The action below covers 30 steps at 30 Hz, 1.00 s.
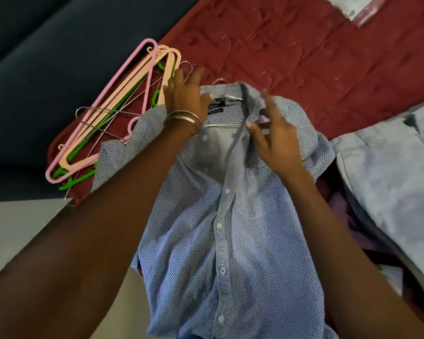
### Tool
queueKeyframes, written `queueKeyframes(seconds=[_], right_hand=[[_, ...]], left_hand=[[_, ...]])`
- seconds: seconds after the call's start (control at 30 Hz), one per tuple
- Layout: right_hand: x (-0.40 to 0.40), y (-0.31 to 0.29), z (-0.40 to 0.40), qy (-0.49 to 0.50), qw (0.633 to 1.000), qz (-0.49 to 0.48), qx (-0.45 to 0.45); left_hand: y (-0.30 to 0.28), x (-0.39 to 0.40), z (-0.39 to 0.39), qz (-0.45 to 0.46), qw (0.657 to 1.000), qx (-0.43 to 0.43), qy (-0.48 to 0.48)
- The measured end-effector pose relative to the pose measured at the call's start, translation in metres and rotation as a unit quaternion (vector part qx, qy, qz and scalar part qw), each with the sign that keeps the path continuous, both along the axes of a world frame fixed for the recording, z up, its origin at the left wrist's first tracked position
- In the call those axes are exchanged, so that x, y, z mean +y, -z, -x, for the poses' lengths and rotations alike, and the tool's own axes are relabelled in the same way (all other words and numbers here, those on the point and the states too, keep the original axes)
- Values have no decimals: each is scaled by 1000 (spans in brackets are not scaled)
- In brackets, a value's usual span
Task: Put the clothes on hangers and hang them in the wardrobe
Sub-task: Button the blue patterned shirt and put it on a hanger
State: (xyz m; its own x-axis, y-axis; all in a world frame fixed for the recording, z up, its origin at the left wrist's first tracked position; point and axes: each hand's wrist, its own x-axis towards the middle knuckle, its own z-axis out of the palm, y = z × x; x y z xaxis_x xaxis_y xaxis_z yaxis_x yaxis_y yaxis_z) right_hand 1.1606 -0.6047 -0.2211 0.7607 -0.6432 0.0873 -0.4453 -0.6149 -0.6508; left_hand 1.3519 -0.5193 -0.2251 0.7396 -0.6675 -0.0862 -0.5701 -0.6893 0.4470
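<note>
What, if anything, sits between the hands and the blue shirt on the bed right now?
Nothing visible. Both hands are already on the blue shirt at its collar: the left hand lies spread on the left shoulder, and the right hand fingers the placket edge. A metal hanger shows inside the neck opening.

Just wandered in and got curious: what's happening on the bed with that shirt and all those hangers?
A person is fitting a blue dotted shirt onto a metal hanger, whose bar shows inside the open collar. The left hand lies spread on the shirt's shoulder; the right hand works at the collar. A pile of spare hangers lies beside it on the red bedspread. Nothing is hung yet.
</note>
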Motion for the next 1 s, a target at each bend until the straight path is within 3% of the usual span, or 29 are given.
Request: queueKeyframes(seconds=[0.1, 0.17, 0.3, 0.37, 0.43, 0.57, 0.7, 0.83, 1.0], right_hand=[[21, 4, 11, 167, 981, -67, -76], [42, 11, 22, 226, 966, -102, -71], [87, 23, 35, 207, 957, -203, 3], [101, 27, 33, 207, 962, -172, 40], [105, 29, 26, 211, 966, -132, 71], [101, 34, 18, 216, 968, -115, 51], [93, 36, 18, 256, 931, -259, -24], [89, 36, 20, 290, 872, -386, -84], [90, 32, 22, 227, 897, -362, -111]], left_hand=[[4, 26, 28, 87, 995, 11, -52], [9, 50, 53, 119, 988, 37, -88], [31, 92, 100, 77, 991, 102, -26], [40, 98, 113, 51, 991, 121, -21], [44, 96, 117, 31, 989, 126, -75], [49, 84, 116, -51, 988, 109, -97], [49, 72, 113, -87, 991, 71, -78], [47, 69, 106, -20, 990, 105, -92], [27, 67, 104, 106, 975, 160, -117]])
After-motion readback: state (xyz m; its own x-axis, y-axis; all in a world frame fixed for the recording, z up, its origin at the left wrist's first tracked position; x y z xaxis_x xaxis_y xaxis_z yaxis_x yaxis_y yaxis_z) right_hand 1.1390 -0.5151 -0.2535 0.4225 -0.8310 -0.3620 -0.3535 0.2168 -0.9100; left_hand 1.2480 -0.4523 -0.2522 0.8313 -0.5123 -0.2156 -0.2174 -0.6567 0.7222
